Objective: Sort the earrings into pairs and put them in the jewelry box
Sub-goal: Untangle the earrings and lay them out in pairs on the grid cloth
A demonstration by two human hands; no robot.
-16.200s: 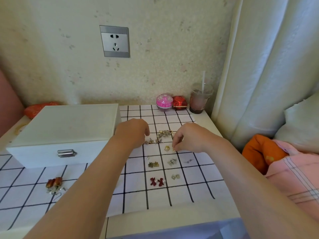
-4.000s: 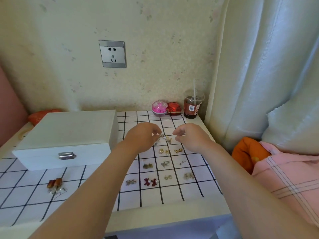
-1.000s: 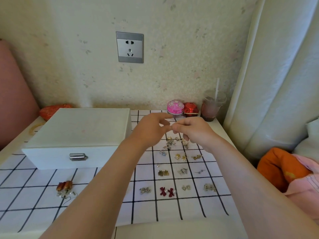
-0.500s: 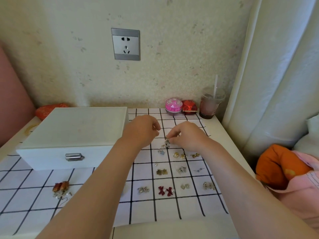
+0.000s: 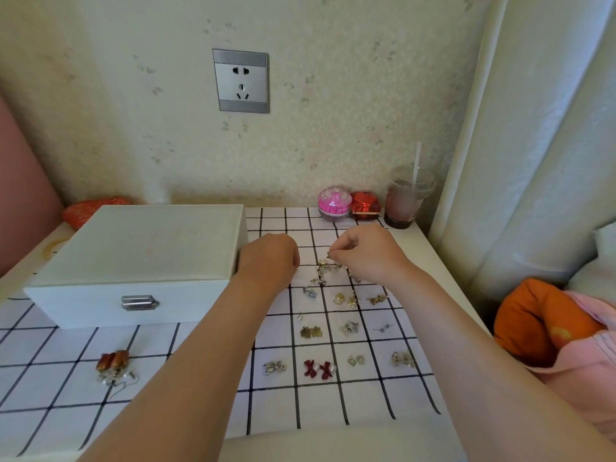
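The white jewelry box (image 5: pixel 133 251) stands shut on the left of the checked cloth. A small heap of unsorted earrings (image 5: pixel 325 270) lies in the middle. Nearer me, pairs sit in separate squares: red bows (image 5: pixel 319 369), a silver pair (image 5: pixel 274 367), bronze squares (image 5: pixel 311 331) and several more. My right hand (image 5: pixel 370 253) hovers over the heap, thumb and forefinger pinched on a tiny earring. My left hand (image 5: pixel 270 258) rests curled beside the box's right corner; its fingertips are hidden.
Brown drop earrings (image 5: pixel 113 361) lie in front of the box. A pink round case (image 5: pixel 334 203), a red case (image 5: pixel 365 205) and a lidded cup with a straw (image 5: pixel 408 198) stand at the back by the wall. A curtain and an orange cushion (image 5: pixel 533 321) border the right side.
Both hands have come down from a raised position where their fingertips met. The left has drawn back toward the box and the right stays pinched over the heap.
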